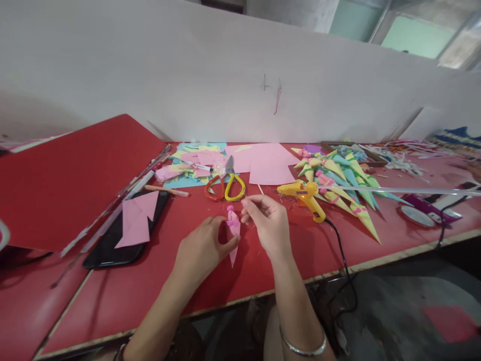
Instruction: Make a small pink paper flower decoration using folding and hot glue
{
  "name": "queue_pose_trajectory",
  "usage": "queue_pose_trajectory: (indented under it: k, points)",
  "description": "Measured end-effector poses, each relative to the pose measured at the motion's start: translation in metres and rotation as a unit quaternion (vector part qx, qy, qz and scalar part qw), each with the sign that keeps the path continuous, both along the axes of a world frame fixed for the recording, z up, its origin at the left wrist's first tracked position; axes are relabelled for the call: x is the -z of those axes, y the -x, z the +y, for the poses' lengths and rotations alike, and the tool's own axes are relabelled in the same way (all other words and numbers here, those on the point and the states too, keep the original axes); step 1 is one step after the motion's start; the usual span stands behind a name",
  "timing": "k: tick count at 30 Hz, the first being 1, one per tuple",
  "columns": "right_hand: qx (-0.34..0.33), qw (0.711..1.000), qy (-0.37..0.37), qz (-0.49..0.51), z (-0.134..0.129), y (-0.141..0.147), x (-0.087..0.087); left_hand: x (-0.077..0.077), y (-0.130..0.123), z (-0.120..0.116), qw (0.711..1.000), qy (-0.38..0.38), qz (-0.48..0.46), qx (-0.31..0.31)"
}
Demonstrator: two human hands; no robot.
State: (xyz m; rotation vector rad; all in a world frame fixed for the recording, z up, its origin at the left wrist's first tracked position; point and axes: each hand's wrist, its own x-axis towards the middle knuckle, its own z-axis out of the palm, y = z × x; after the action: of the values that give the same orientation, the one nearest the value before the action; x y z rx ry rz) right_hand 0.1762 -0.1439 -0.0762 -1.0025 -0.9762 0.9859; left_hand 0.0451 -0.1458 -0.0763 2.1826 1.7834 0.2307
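Note:
My left hand (pixel 201 246) grips a small pink paper cone (pixel 233 231) between thumb and fingers, its pointed end toward me. Darker pink trim wraps the cone's upper part, with a pink knob on top. Just to the right, my right hand (pixel 269 225) has its thumb and fingertips pinched together close to the cone; whatever is between them is too small to make out. Scissors (pixel 230 181) with one red and one yellow handle lie beyond the hands. A yellow glue gun (pixel 308 196) rests on its side to the right.
Finished paper cones (pixel 349 180) are heaped at the right. Pink sheets (pixel 268 163) and paper scraps (pixel 195 163) lie along the white wall (pixel 210 85). A black phone (pixel 110 250) with cut pink paper (pixel 136 223) is at left, near a large red board (pixel 82 185). A cord (pixel 340 240) hangs over the table edge.

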Motion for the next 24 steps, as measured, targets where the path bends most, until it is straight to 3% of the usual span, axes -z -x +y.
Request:
queue_pose_trajectory:
  k: [8, 13, 18, 24]
  points:
    - [0.01, 0.999, -0.013, -0.048, 0.003, 0.001, 0.006, -0.001, -0.006, -0.004, 0.999, -0.02, 0.042, -0.01]
    - [0.014, 0.996, -0.025, -0.079, 0.005, 0.0, 0.01, -0.003, 0.0, -0.001, 0.999, -0.012, 0.018, -0.035]
    - [-0.014, 0.999, -0.023, -0.023, 0.002, 0.002, 0.006, -0.004, 0.01, 0.006, 0.994, -0.041, -0.101, -0.018]
    - [0.008, 0.999, -0.037, -0.002, -0.001, 0.003, 0.003, -0.005, 0.011, 0.01, 0.97, -0.077, -0.229, -0.015]
